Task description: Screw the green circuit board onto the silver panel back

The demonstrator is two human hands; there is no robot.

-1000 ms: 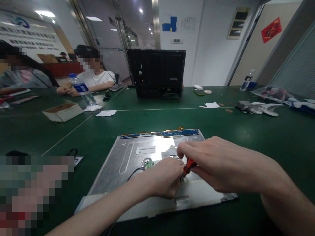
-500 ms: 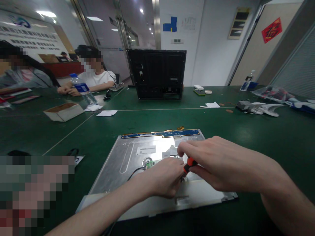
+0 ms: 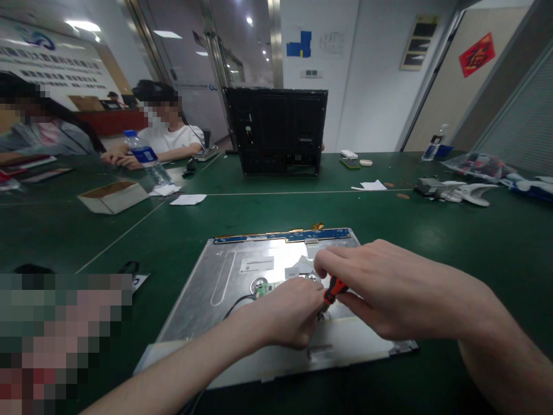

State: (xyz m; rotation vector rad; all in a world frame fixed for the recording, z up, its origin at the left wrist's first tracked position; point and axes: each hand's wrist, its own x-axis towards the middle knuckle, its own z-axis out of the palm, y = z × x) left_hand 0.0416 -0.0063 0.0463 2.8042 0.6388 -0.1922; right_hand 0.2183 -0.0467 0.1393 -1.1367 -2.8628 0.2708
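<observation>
A flat metal-backed display panel (image 3: 203,305) lies on the green table in front of me, with a blue circuit strip (image 3: 254,237) along its far edge. My right hand (image 3: 380,288) grips a red and black screwdriver (image 3: 332,291), tilted with its tip down at the panel. Curled close beside the tip, my left hand (image 3: 294,311) rests over the panel; its fingertips are mostly hidden, so what they hold does not show. Part of a small green board (image 3: 264,289) with dark wires peeks out behind the left hand, near a round metal disc (image 3: 258,285).
A black monitor housing (image 3: 276,132) stands across the table. Left of it are an open cardboard box (image 3: 113,197), a water bottle (image 3: 147,158) and two seated people. Grey-white parts (image 3: 451,189) and a plastic bag (image 3: 484,165) lie at the right.
The screwdriver handle has turned slightly in my right hand, and the right fingers have shifted a little. My left hand and the panel stay in place.
</observation>
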